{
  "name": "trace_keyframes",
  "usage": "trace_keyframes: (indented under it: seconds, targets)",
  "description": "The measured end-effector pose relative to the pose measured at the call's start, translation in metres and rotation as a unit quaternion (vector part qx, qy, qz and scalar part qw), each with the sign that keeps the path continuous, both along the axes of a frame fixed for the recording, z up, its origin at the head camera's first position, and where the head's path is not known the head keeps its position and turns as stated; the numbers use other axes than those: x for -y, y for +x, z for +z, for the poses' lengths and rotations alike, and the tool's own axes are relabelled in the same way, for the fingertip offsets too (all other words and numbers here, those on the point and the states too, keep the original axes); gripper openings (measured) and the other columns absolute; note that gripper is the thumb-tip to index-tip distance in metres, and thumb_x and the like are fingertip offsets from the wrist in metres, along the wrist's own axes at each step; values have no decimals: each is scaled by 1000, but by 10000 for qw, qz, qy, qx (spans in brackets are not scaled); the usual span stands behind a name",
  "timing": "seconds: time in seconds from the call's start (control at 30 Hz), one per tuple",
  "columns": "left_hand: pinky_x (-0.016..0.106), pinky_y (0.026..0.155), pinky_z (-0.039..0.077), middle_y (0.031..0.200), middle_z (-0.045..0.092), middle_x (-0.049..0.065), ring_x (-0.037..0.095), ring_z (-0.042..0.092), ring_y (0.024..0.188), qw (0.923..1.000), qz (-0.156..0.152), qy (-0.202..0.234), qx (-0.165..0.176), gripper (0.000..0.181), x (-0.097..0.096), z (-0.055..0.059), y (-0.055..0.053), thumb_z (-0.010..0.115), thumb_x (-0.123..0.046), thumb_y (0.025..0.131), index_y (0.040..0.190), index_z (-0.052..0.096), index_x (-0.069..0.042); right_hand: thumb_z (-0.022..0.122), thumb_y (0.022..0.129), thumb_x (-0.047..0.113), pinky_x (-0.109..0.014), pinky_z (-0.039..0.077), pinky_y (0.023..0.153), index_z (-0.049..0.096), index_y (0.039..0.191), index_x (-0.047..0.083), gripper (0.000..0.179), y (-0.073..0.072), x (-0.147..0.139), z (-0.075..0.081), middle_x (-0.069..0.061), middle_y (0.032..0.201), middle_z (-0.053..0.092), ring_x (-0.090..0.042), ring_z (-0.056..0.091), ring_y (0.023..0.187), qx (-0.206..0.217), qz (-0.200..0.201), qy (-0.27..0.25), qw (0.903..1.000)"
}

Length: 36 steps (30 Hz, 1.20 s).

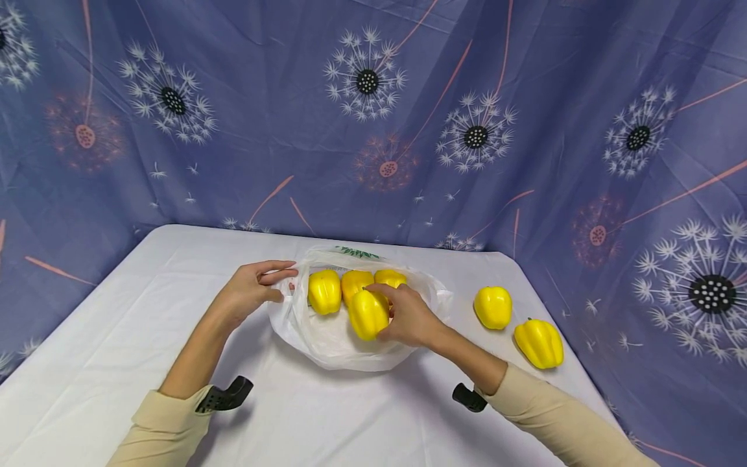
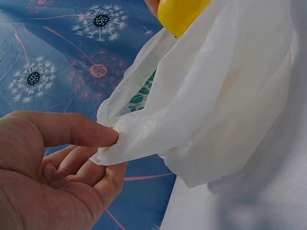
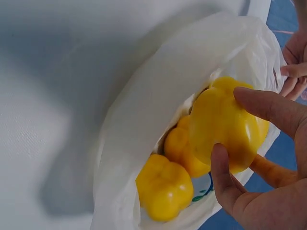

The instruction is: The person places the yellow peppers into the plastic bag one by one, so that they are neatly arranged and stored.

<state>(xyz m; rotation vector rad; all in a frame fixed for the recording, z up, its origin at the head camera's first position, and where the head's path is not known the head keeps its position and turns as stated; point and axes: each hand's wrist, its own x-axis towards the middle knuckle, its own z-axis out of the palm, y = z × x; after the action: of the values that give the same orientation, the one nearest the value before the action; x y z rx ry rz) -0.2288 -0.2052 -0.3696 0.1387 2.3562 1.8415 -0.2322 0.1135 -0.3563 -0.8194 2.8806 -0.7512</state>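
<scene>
A white plastic bag (image 1: 344,360) with a green print lies with its mouth spread on the table. My left hand (image 1: 248,292) pinches the left edge of the bag between thumb and fingers, clearly in the left wrist view (image 2: 72,158). Over the bag's mouth, my right hand (image 1: 411,316) grips a yellow bell pepper (image 1: 369,316) with thumb and fingertips. Inside the bag sit a yellow pepper (image 1: 324,292) at the left, a deeper-yellow pepper (image 1: 353,282) in the middle and another pepper (image 1: 390,277) at the right, partly behind the right hand.
Two more yellow peppers stand to the right of the bag: one pepper (image 1: 493,307) farther back, another pepper (image 1: 539,344) near the right table edge. A white cloth covers the table (image 1: 327,428). Behind it hangs a blue dandelion-patterned curtain (image 1: 280,97).
</scene>
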Motion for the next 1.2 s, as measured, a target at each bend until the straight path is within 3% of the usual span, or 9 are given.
trace_keyframes:
  seconds: [0.3,0.8,1.2]
  targets:
    - [49,117,31,141,60,19,29,29,153,10000,31,-4,-10,76,0,0,0,59,12,78,151,47,-5,91,64,7,-34,44,80,61,140,15,83,4,11,-2,-2,97,65,-17,54,84,165,258,139,9994]
    - [50,118,30,141,61,17,29,34,151,10000,27,-4,11,76,0,-1,-1,59,12,78,151,48,-6,89,65,6,-25,48,70,57,144,11,86,5,22,-5,-1,116,69,-12,53,75,418,1012,419,9931]
    - [51,118,30,142,60,18,30,31,153,10000,-5,15,-6,75,-1,-1,0,60,11,78,151,48,-6,87,68,8,-26,45,72,54,147,17,86,3,32,-8,3,95,64,-13,52,78,631,937,710,9911]
